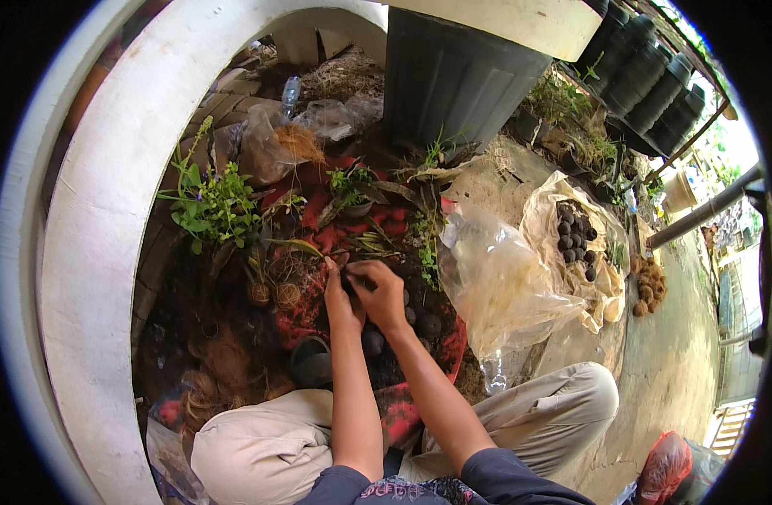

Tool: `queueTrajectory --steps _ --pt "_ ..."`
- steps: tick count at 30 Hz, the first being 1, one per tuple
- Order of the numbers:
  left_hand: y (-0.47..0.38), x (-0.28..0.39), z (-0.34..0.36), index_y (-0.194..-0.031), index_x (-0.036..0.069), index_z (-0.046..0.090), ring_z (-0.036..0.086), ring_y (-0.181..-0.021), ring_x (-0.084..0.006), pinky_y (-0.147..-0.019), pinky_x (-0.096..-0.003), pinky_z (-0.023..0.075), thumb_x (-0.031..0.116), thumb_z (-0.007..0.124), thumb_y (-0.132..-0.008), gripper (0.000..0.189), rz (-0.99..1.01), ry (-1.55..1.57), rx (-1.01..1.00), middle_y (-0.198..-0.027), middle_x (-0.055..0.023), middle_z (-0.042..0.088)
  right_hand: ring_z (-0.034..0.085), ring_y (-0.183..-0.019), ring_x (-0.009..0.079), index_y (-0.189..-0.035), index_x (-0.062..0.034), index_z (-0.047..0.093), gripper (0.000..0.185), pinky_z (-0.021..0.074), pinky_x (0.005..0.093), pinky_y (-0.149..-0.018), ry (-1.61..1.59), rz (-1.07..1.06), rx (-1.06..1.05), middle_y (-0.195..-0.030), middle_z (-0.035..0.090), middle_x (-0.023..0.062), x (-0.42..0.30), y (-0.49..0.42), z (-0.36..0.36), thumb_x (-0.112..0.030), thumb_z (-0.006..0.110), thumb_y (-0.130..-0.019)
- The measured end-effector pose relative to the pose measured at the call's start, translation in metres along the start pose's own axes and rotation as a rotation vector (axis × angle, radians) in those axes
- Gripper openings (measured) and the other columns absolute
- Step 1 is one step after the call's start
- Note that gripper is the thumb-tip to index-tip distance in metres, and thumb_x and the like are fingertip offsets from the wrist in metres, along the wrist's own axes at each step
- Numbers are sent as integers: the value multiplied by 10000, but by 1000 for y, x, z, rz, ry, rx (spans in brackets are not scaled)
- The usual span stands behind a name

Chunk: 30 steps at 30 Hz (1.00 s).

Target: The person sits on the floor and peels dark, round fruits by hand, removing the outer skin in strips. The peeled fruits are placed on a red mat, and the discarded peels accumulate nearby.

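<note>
My left hand [343, 306] is curled around a small dark clump [346, 283], mostly hidden by the fingers. A long green-yellow leaf [302, 246] reaches out to the left from its fingertips; whether it joins the clump cannot be told. Bent fingers of my right hand [381, 287] pinch at the same clump from the right. Left of the hands sit two string-wrapped balls [288, 296] with leaves and loose roots above them. Several dark round balls [429, 326] lie right of my wrists on a red, soil-covered sheet [395, 413]. A black pot [311, 361] rests by my left forearm.
Brown coconut fibre [225, 360] lies near my left knee. Leafy plants [218, 208] stand beyond. At right are a clear plastic bag [499, 278], dark balls on a tan sheet [569, 235], and brown fibrous balls [649, 287]. A white curved frame [89, 252] borders the left.
</note>
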<state>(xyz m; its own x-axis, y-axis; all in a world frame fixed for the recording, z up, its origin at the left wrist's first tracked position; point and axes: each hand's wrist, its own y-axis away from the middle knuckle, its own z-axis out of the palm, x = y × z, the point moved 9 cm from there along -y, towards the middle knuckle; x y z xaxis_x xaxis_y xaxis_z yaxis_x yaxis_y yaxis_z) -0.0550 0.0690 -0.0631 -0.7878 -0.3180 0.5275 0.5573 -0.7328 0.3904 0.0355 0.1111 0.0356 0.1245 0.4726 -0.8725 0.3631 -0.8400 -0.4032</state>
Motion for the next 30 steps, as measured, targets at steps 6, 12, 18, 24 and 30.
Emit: queueTrajectory --steps 6,12,18,24,30 --pt "-3 15 -12 -957 72 587 554 -811 -130 -710 -287 470 336 577 -933 266 44 -1 103 -859 -3 558 654 -834 255 -969 -48 705 243 527 328 -711 125 -188 -16 -954 675 99 -29 3 10 13 697 -734" --pt "13 25 24 -988 64 576 567 -837 -147 -739 -304 491 286 535 -958 228 72 128 -76 -886 -28 562 622 -892 184 -923 -35 701 164 510 325 -738 -291 275 -32 -844 682 70 5 -4 9 -68 736 -766" --pt "11 17 37 -1013 38 550 554 -864 -164 -746 -326 497 315 434 -998 302 70 254 -252 -904 -38 557 523 -1086 164 -1201 -20 521 475 438 319 -886 -851 648 -45 -1102 571 66 24 6 31 -141 738 -796" --pt "19 -18 58 -890 88 574 427 -643 -132 -669 -361 471 341 446 -992 302 -667 1444 -478 -719 -7 494 518 -1065 151 -1270 8 469 472 397 288 -946 -848 538 -165 -1135 541 47 1 4 42 -142 654 -863" --pt "35 7 69 -940 62 565 503 -728 -156 -704 -350 493 358 428 -993 330 -495 1063 -491 -806 -32 542 515 -1057 150 -1234 11 484 366 402 292 -943 -829 462 -76 -1110 541 49 -12 -1 34 -84 586 -896"
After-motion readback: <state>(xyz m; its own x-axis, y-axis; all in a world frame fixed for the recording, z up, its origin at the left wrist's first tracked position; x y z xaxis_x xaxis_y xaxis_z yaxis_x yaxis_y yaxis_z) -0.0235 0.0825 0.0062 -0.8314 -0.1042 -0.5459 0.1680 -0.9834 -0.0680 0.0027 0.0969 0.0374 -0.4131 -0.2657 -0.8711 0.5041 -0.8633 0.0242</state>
